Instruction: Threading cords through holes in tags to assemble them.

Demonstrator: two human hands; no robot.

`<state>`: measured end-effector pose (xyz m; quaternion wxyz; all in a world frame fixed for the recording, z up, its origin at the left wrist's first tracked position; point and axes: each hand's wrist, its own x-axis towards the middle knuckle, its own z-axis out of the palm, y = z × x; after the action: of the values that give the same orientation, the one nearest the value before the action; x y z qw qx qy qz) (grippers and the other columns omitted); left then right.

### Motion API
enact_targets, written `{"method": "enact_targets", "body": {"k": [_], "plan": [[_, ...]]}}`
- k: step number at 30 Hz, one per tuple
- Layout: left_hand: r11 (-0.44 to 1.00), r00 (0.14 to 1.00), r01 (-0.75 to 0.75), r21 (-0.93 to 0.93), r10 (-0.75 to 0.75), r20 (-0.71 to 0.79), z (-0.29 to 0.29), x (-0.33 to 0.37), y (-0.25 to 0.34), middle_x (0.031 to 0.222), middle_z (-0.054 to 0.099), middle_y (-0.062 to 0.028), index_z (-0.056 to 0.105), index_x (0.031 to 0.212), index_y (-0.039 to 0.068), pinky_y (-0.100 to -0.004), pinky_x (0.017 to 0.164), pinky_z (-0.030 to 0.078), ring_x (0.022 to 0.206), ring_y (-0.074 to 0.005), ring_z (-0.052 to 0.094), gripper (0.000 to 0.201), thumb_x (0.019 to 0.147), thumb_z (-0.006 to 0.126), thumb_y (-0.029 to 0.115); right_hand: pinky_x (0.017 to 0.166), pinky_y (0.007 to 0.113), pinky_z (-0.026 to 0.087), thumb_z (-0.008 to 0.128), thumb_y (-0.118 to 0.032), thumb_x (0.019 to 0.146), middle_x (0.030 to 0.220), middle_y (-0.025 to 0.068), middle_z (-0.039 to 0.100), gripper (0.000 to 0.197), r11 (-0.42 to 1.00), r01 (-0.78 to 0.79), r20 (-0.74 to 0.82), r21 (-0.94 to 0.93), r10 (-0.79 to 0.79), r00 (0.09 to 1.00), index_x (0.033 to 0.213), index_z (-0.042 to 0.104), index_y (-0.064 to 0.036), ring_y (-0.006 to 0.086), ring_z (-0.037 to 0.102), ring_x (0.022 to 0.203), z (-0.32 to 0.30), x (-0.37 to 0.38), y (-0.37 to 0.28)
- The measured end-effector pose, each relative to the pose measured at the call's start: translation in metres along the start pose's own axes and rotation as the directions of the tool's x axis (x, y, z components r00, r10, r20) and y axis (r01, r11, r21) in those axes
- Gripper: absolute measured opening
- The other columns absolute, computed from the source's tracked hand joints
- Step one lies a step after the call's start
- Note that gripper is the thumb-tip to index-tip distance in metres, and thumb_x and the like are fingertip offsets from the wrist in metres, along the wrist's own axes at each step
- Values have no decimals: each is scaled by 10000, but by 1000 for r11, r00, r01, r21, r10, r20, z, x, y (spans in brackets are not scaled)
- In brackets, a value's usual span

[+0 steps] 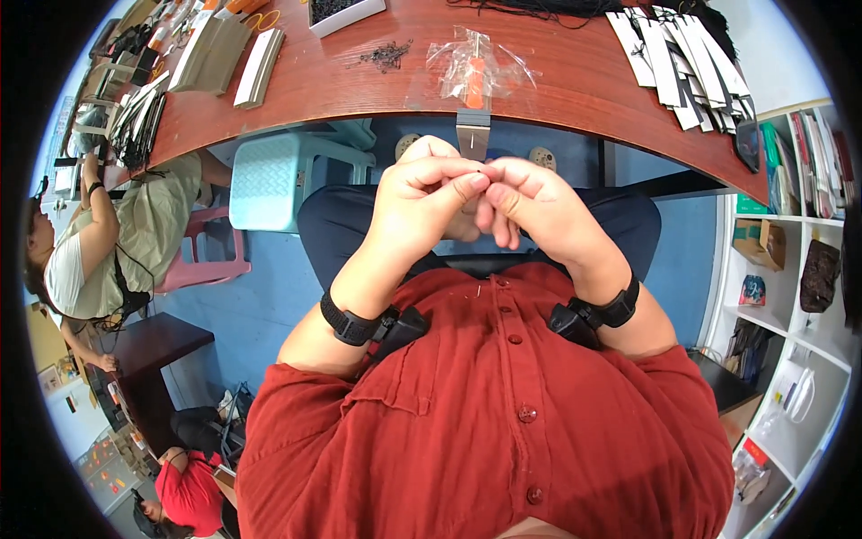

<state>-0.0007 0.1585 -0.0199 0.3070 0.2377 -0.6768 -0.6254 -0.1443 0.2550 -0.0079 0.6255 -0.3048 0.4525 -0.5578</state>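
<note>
My left hand (415,199) and my right hand (549,208) meet over my lap, just short of the table edge. Thumb and forefinger of each are pinched together where the fingertips touch. A tiny dark speck shows between them, too small to name. The other fingers of my right hand are loosely curled. Just beyond my hands, a grey block (473,133) sits at the table's front edge. Behind it an orange piece (475,83) lies on crumpled clear plastic film (514,72). Left of the film is a small heap of tiny black parts (386,57).
The reddish-brown table (575,67) holds white strips with black cords (687,63) at right, pale stacked pieces (211,54) at left and a white box (348,18) of black bits. A turquoise stool (269,180) and a seated person (99,238) are at left; white shelves (781,314) stand right.
</note>
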Motion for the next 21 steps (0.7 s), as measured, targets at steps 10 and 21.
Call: {"method": "enact_targets", "body": {"k": [10,21], "plan": [[996,997,-42,78,36,73,3,-3,0,792,503,2,700,858,47,-214,640,420,737,-90,499,110,749,687,36,501,175,411,528,-227,903,749,-9,562,279,996,-35,144,-81,46,988,1100,540,-30,53,499,576,-6,-9,-11],[986,995,101,-136,-96,39,18,-6,4,774,520,5,683,941,26,-199,639,420,693,-76,505,146,805,628,20,476,188,370,515,-190,908,618,-34,511,187,980,43,24,-195,-39,999,824,610,-52,39,440,502,-11,-7,7]]}}
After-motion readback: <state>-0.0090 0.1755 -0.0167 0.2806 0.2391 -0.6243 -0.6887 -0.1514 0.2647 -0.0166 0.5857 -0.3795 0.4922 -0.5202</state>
